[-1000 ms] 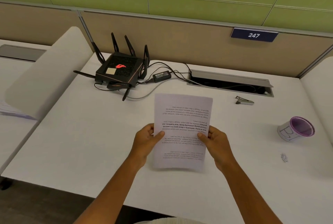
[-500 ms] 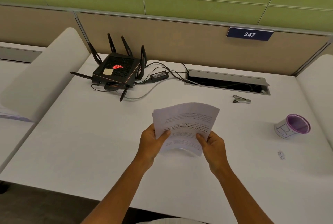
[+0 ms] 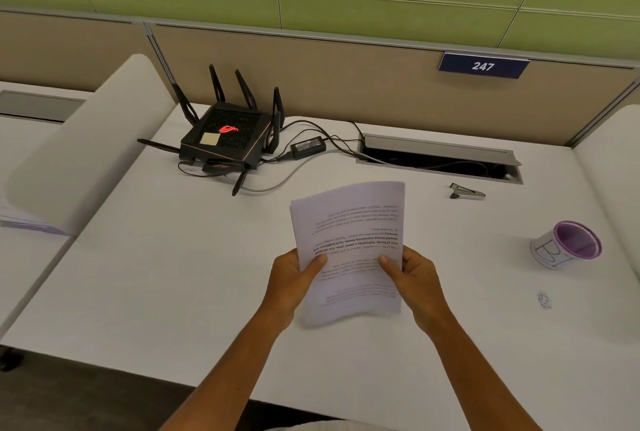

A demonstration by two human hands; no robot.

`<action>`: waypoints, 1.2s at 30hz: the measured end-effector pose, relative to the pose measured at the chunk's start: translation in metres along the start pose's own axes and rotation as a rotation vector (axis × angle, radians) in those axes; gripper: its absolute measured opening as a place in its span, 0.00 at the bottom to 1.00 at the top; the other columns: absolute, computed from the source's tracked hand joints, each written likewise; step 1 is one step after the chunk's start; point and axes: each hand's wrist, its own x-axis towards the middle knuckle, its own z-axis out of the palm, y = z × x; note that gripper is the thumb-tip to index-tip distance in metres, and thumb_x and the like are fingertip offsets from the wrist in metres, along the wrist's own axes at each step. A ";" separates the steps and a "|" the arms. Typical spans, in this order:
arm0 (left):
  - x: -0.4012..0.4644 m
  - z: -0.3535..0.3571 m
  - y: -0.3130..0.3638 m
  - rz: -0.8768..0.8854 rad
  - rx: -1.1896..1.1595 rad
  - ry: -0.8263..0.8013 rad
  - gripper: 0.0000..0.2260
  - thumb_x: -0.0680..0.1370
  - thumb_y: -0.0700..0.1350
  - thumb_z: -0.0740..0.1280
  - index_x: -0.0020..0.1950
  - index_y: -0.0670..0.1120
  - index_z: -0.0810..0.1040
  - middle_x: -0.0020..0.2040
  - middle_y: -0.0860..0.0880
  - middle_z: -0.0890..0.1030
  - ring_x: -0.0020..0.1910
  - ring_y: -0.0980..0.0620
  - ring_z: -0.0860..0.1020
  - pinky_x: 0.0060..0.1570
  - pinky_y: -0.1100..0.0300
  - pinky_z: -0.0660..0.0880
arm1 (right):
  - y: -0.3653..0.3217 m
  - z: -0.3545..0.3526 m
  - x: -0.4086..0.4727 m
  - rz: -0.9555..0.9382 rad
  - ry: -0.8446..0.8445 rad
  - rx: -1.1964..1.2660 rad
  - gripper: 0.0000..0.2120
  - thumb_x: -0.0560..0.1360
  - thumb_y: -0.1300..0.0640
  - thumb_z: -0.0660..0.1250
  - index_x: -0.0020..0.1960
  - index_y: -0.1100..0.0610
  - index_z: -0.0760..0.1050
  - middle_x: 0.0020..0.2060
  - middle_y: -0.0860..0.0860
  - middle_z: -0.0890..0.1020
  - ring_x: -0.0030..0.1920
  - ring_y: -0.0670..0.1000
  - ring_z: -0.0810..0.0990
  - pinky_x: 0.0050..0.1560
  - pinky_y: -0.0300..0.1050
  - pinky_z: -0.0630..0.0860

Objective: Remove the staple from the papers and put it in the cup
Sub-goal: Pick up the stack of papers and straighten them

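Observation:
I hold a stack of printed papers (image 3: pixel 349 222) above the white desk (image 3: pixel 173 274), the text upside down to me. My left hand (image 3: pixel 294 278) grips the papers' left edge, thumb on top. My right hand (image 3: pixel 415 274) grips the right edge the same way. I cannot make out the staple. A white paper cup (image 3: pixel 564 245) with a purple inside and a scribbled marking lies tilted on the desk to the right. A small metal staple remover (image 3: pixel 465 191) lies behind the papers to the right.
A black router (image 3: pixel 225 139) with antennas and its cables sits at the back left. An open cable slot (image 3: pixel 440 160) runs along the back. A small paper scrap (image 3: pixel 543 299) lies at the right. White padded dividers (image 3: pixel 79 153) flank the desk.
The papers were lifted and bent toward me half a second ago; now they stand flatter and more upright again. Both hands keep their grip on the edges.

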 end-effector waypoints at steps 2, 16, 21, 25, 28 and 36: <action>-0.001 -0.004 0.000 -0.018 -0.063 0.032 0.07 0.79 0.47 0.74 0.56 0.55 0.84 0.55 0.53 0.88 0.51 0.53 0.87 0.49 0.58 0.84 | -0.005 -0.009 0.000 0.020 -0.075 0.004 0.11 0.79 0.56 0.72 0.61 0.53 0.83 0.53 0.49 0.89 0.53 0.52 0.88 0.54 0.49 0.84; -0.028 0.008 -0.022 -0.199 -0.621 0.093 0.18 0.80 0.41 0.72 0.70 0.52 0.80 0.63 0.50 0.86 0.61 0.48 0.85 0.57 0.47 0.83 | 0.030 0.024 -0.029 0.220 0.051 0.460 0.22 0.76 0.61 0.74 0.68 0.53 0.77 0.59 0.51 0.87 0.60 0.56 0.85 0.59 0.57 0.82; -0.023 -0.014 -0.036 -0.210 -0.599 0.113 0.21 0.78 0.42 0.74 0.71 0.49 0.79 0.63 0.47 0.86 0.62 0.46 0.84 0.50 0.52 0.85 | 0.027 0.007 -0.020 0.227 0.094 0.288 0.18 0.76 0.61 0.75 0.64 0.53 0.79 0.56 0.52 0.88 0.56 0.56 0.87 0.55 0.57 0.84; -0.008 -0.061 -0.037 -0.204 -0.454 0.138 0.22 0.77 0.49 0.74 0.70 0.50 0.80 0.61 0.48 0.87 0.61 0.45 0.84 0.49 0.52 0.85 | 0.014 -0.025 -0.009 0.199 0.019 0.141 0.16 0.75 0.61 0.75 0.62 0.55 0.81 0.54 0.53 0.89 0.52 0.56 0.89 0.48 0.54 0.85; 0.002 -0.079 -0.032 -0.181 -0.141 0.038 0.19 0.78 0.50 0.74 0.69 0.53 0.80 0.60 0.51 0.87 0.58 0.46 0.85 0.52 0.49 0.85 | 0.004 -0.037 -0.001 0.170 -0.029 0.051 0.15 0.75 0.60 0.76 0.62 0.57 0.82 0.53 0.54 0.89 0.50 0.56 0.89 0.47 0.52 0.85; 0.012 -0.058 -0.005 -0.049 -0.014 0.056 0.16 0.74 0.46 0.80 0.60 0.50 0.84 0.54 0.51 0.88 0.52 0.50 0.87 0.51 0.53 0.85 | -0.007 -0.026 0.005 0.007 0.037 0.015 0.11 0.76 0.59 0.75 0.59 0.54 0.84 0.50 0.49 0.89 0.50 0.52 0.88 0.52 0.48 0.84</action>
